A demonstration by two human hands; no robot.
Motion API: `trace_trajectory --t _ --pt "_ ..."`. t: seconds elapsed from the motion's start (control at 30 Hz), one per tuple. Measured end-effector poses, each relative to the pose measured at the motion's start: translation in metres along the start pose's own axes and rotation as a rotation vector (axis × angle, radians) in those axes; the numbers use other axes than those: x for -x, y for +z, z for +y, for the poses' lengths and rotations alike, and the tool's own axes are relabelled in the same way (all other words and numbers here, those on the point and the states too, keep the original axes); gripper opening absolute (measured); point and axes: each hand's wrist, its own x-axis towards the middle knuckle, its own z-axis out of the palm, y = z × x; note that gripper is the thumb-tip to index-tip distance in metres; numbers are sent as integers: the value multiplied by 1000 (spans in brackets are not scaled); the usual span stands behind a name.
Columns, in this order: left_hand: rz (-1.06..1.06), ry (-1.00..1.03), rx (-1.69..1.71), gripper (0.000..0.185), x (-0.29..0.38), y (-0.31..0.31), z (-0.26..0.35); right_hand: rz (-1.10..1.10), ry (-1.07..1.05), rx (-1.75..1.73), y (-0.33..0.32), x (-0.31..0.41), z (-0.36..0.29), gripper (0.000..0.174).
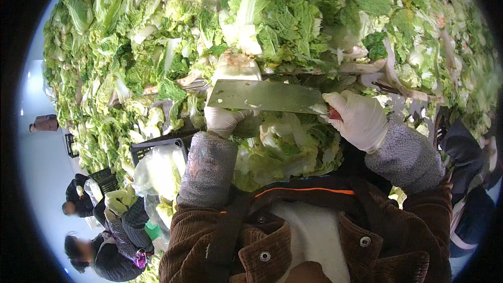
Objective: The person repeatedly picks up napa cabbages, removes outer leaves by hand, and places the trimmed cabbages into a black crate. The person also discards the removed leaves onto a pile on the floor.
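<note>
White gloves cover both of my hands. My right hand (357, 120) grips the red handle of a wide cleaver (269, 95), whose blade points left. Behind and below the blade's far end, my left hand (228, 120) is at a napa cabbage (237, 67), its pale cut base showing just above the blade. The blade hides part of that hand and of the cabbage, so whether they touch the blade cannot be told. Loose green cabbage leaves (290, 149) lie between my forearms, close to my body.
A big heap of cabbages and leaves (149, 47) spreads ahead and to both sides. Left of me stands a black plastic crate (157, 145) with a clear bag (159, 169) holding pale cabbage. People sit farther left (114, 259); another person (467, 165) is close at right.
</note>
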Motion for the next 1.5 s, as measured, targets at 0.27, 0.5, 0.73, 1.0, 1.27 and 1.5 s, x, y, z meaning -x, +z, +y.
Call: trace_trajectory --t 0.27,0.5,0.73,1.0,1.27,1.5 --pt "-135 43 -332 61 -16 -11 10 -102 -54 -65 18 -35 10 27" --pt "-22 -333 365 72 -15 -22 45 -138 -40 -120 22 -73 0 29" --pt "-49 -363 449 79 -23 -24 42 -240 -11 -153 17 -108 -17 24" --pt "-72 -382 502 94 -29 -25 38 -259 -9 -139 29 -130 -21 17" --pt "-60 -330 490 92 -25 -27 24 -559 155 -226 31 -149 -25 11" --pt "-112 -137 777 115 -17 -29 -4 -337 378 -243 13 -106 6 22"
